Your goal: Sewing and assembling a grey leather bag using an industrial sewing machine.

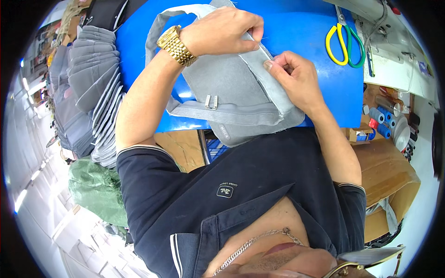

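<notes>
A grey fabric bag piece (218,88) lies on the blue table mat (343,92), with a zipper band along its lower part, two metal zipper pulls (211,102) and a looped strip at its upper left. My left hand (227,34), with a gold watch on the wrist, is closed on the upper edge of the piece, fingertips partly hidden. My right hand (294,78) pinches the folded edge strip on the piece's right side, a short way below my left hand.
Stacked grey fabric panels (95,65) stand at the left, above green sacking (92,190). Yellow-and-green scissors (353,48) are at the upper right beside a white machine body (394,55). Thread spools (383,127) and a cardboard box (384,185) sit to the right.
</notes>
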The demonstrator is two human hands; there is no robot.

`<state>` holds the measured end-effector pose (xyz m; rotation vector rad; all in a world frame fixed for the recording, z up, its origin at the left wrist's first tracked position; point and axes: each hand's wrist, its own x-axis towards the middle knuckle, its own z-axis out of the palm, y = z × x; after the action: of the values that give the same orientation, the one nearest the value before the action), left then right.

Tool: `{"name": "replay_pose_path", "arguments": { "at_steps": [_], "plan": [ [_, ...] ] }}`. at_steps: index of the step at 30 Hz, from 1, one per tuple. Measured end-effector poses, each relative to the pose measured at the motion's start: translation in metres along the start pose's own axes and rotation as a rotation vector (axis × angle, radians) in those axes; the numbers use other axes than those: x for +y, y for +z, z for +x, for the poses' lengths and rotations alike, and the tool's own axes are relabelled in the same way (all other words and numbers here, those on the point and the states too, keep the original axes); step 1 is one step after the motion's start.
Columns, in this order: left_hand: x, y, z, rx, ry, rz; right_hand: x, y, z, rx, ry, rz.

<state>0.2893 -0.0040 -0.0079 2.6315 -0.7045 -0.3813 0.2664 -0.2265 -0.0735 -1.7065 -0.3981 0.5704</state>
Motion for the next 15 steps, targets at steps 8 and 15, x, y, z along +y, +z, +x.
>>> {"name": "replay_pose_path", "arguments": {
  "at_steps": [8, 15],
  "plan": [
    [0.0037, -0.0055, -0.0047, 0.02, 0.037, 0.044, -0.0047, -0.0032, -0.0018, -0.027, -0.014, -0.055],
    [0.0042, -0.0081, -0.004, -0.006, 0.036, 0.056, -0.008, -0.0019, -0.0014, -0.036, -0.044, -0.046]
  ]
}}
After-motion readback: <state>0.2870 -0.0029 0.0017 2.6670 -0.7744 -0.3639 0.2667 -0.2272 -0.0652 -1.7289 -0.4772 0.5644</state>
